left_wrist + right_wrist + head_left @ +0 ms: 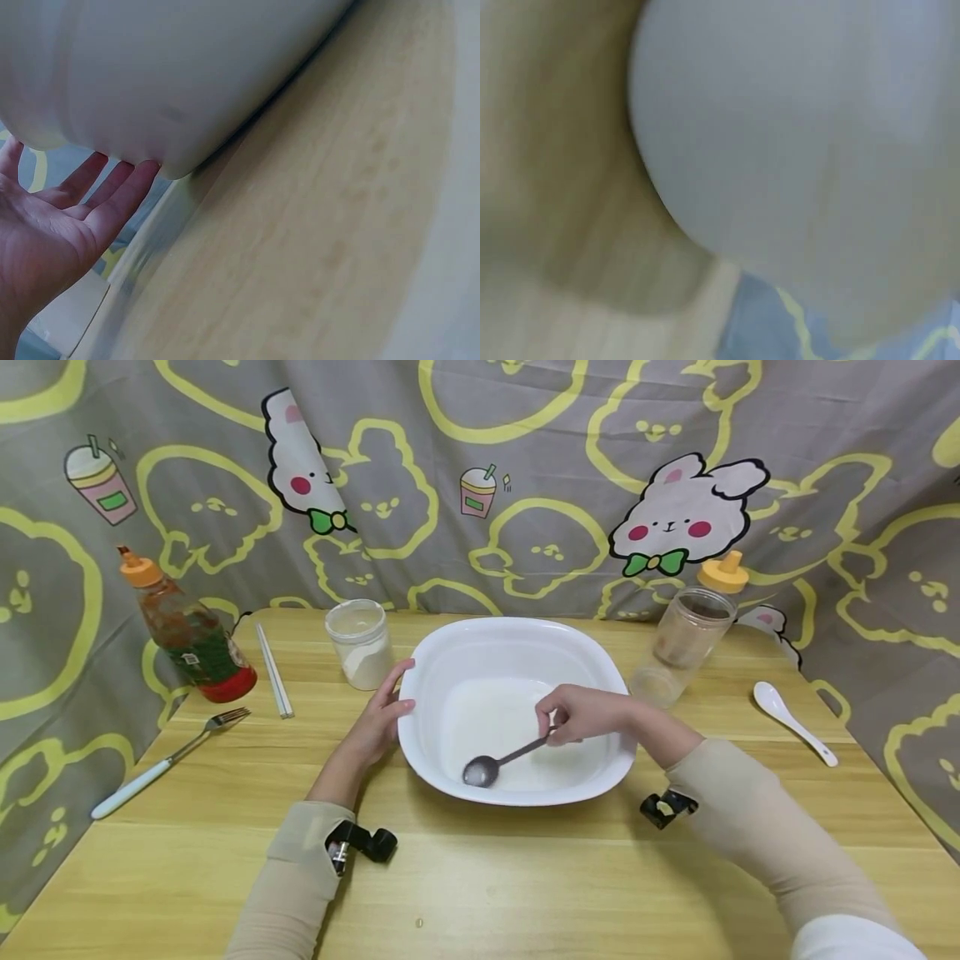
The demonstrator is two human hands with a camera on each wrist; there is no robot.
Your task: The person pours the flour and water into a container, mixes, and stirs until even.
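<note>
The head camera looks down from above at the whole table (525, 893). The left wrist camera sits low, very close beside the white bowl (172, 75). The right wrist camera is even closer and blurry, and all three show that bowl.

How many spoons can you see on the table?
2. A metal spoon is in the white bowl, held by the right hand. A white spoon lies at the table's right.
</note>
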